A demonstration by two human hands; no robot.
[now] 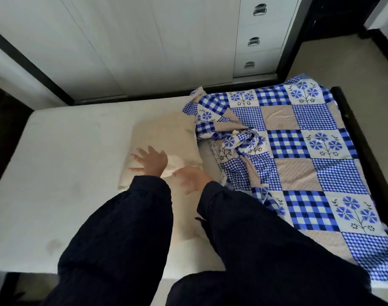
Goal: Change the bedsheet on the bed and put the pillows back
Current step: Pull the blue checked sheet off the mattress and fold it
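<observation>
Near the middle of the bed, the cream pillow (166, 133) lay on the mattress (67, 162), its near end hidden under the left hand (152, 161) and its right edge meeting the bunched bedsheet (299, 151). Motion blur smeared both hands. The left hand's fingers (142, 152) were spread wide and straight over the pillow, gripping nothing; whether they pressed it could not be told. The right hand (192, 178), just beside the pillow's near right corner, showed loose, uncurled fingers with nothing in them. Dark sleeves (122, 228) covered much of the bed's near edge, and a cream patch between them could have been more pillow or a second one; that could not be told. The blue patchwork bedsheet covered the bed's right half, crumpled along its left border and cut off at the right. The mattress's left half lay open up to its left and far edges. The pillow's long axis ran from the near edge toward the far edge, leaning right.
</observation>
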